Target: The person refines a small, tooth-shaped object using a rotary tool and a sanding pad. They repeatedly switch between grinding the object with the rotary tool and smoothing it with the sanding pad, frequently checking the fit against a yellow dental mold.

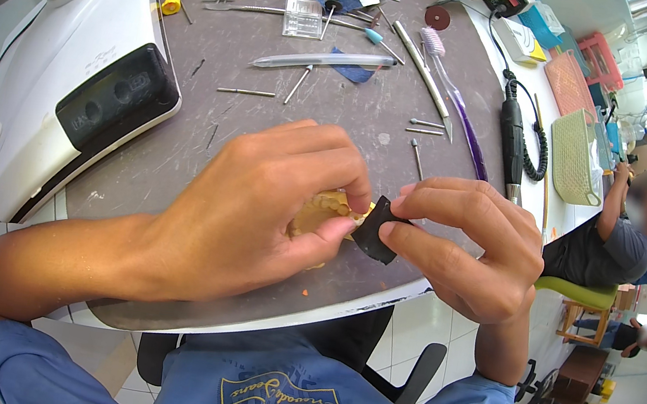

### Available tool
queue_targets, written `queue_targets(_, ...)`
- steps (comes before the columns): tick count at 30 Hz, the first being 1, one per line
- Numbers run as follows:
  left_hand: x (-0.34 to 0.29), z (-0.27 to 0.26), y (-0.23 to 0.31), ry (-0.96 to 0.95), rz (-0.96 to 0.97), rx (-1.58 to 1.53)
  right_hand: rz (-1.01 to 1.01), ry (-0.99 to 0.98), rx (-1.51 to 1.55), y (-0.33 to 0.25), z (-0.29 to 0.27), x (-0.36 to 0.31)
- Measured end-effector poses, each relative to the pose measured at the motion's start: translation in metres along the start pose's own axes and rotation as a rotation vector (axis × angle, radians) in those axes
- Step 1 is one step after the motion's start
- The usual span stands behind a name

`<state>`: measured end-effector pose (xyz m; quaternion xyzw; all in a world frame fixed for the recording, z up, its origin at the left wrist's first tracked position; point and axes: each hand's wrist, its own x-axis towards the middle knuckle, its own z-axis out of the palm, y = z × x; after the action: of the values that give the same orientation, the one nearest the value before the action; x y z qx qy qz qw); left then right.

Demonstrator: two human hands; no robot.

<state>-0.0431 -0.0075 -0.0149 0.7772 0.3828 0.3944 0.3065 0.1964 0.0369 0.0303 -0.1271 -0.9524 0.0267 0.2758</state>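
Observation:
Over the near part of the bench, my left hand (pixel 262 193) is closed on a yellow dental cast (pixel 310 221). Its thumb and forefinger pinch at the row of teeth, and the hand hides much of the cast. A small dark piece of sheet (pixel 374 235), perhaps sandpaper or articulating paper, lies against the right side of the cast. My right hand (pixel 472 245) grips this sheet between thumb and fingers, close to the left fingertips. Whatever lies between the sheet and the teeth is hidden.
A white machine (pixel 96 101) with a hose stands left. Burs, a clear small box (pixel 303 18) and a capped pen (pixel 319 60) lie beyond my hands. A knife (pixel 424 75), purple toothbrush (pixel 456 96) and black handpiece (pixel 511 130) lie right. A person (pixel 610 245) sits farther right.

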Motion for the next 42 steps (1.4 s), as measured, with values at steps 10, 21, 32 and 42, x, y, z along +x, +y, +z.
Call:
queue_targets(10,0.0,0.001,0.0,0.016,0.015,-0.003,-0.024,-0.017,0.011,0.005,0.002,0.001)
queue_targets(21,0.0,0.001,0.0,0.014,0.017,0.006,-0.023,-0.046,0.02,0.007,0.001,-0.001)
queue_targets(32,0.0,0.002,0.001,0.031,0.031,0.022,0.102,0.132,0.008,0.008,0.009,-0.007)
queue_targets(42,0.001,0.002,0.001,-0.003,-0.005,-0.005,0.164,-0.062,0.098,-0.003,0.0,-0.015)
